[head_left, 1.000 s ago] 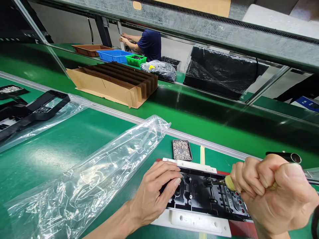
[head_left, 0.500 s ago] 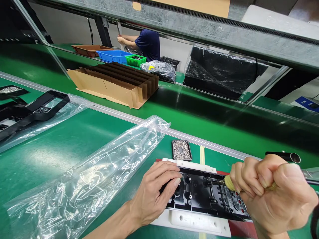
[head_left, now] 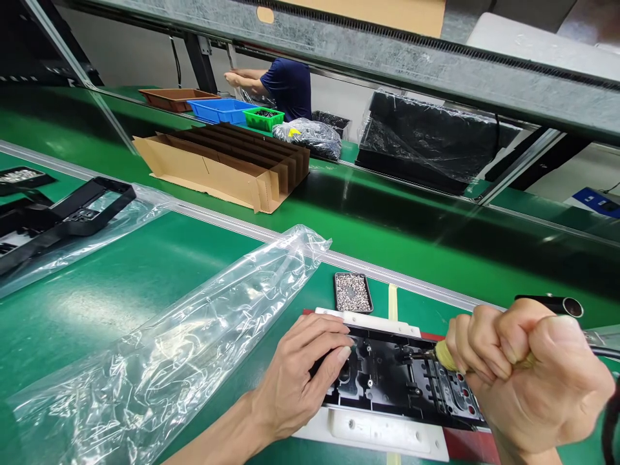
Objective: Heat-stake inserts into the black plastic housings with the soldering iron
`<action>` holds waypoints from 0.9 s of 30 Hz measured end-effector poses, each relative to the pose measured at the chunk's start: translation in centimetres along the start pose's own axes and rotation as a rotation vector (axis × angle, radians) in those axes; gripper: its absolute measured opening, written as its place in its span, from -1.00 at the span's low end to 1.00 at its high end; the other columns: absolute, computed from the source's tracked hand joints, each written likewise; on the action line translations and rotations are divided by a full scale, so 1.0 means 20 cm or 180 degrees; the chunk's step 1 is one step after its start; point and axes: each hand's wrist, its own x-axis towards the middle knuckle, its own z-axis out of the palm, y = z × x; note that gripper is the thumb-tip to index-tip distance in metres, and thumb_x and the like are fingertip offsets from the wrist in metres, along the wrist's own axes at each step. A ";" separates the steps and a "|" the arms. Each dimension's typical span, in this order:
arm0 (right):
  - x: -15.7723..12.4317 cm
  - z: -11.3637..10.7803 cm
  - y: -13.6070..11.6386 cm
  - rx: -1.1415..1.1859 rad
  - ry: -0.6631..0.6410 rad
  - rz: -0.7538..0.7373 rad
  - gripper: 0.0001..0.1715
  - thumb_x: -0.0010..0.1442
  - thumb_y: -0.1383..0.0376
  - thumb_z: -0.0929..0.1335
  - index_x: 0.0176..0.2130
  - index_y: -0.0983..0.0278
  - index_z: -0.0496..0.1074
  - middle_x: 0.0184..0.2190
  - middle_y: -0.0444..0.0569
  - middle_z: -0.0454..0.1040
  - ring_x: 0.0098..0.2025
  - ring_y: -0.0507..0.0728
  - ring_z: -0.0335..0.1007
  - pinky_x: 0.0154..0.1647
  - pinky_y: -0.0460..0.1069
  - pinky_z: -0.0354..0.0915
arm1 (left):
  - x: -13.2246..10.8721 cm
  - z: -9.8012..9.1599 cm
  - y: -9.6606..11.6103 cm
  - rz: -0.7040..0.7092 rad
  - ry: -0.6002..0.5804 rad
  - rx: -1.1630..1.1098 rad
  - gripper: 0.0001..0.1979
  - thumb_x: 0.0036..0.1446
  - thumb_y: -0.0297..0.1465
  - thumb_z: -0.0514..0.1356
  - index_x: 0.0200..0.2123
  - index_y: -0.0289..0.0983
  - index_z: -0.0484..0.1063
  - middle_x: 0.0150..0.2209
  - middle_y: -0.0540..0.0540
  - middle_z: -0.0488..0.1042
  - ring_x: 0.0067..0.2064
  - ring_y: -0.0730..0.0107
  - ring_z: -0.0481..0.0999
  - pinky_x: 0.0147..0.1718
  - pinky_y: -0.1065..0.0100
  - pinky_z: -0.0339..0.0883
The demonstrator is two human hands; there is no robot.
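Note:
A black moulded plastic panel (head_left: 387,381) with ribs and small metal inserts lies in a white fixture (head_left: 382,431) at lower right. My left hand (head_left: 305,374) curls over the panel's left end, thumb and fingers holding it. My right hand (head_left: 527,374) is closed in a fist round the yellow handle of a soldering iron (head_left: 443,355), whose cable leaves behind the fist. Its metal tip points left and meets the panel near its middle; the exact contact is too small to make out. Behind the panel, a small black tray (head_left: 353,292) holds many tiny metal inserts.
A clear plastic bag (head_left: 194,342) lies left of my left hand. Black plastic frames (head_left: 92,206) rest at far left. Beyond the metal rail stands a cardboard divider box (head_left: 208,168). A metal tube (head_left: 552,305) lies behind my right hand. A person (head_left: 288,87) works across the line.
My right hand and the iron have shifted very slightly. My left hand and the panel stay in place. The far person's hands have moved a little left.

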 end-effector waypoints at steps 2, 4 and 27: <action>0.00 0.01 0.00 -0.0007 0.0006 -0.0015 -0.33 0.30 -0.02 0.52 -0.62 0.22 0.26 -0.75 -0.21 0.06 -0.73 -0.02 -0.05 -0.78 -0.07 0.06 | 0.00 0.00 0.00 -0.0010 -0.0005 0.0014 -0.80 0.52 -0.55 0.21 0.02 -0.24 0.63 -0.03 -0.15 0.68 0.08 0.19 0.66 0.14 0.14 0.48; 0.00 0.01 0.00 -0.0013 -0.0004 -0.0017 -0.33 0.32 0.00 0.50 -0.62 0.22 0.25 -0.75 -0.20 0.06 -0.73 -0.02 -0.05 -0.77 -0.08 0.05 | 0.01 0.00 0.01 0.0001 0.0002 0.0025 -0.80 0.51 -0.55 0.21 0.01 -0.24 0.63 -0.03 -0.14 0.69 0.07 0.19 0.67 0.13 0.13 0.49; 0.00 0.01 0.01 -0.0009 0.0043 -0.0046 -0.42 0.35 0.09 0.48 -0.59 0.22 0.28 -0.73 -0.18 0.10 -0.71 -0.01 0.02 -0.73 -0.07 0.05 | 0.00 0.00 0.00 -0.0006 -0.0017 -0.0046 -0.79 0.52 -0.55 0.20 0.03 -0.22 0.62 -0.04 -0.15 0.68 0.08 0.18 0.66 0.13 0.11 0.50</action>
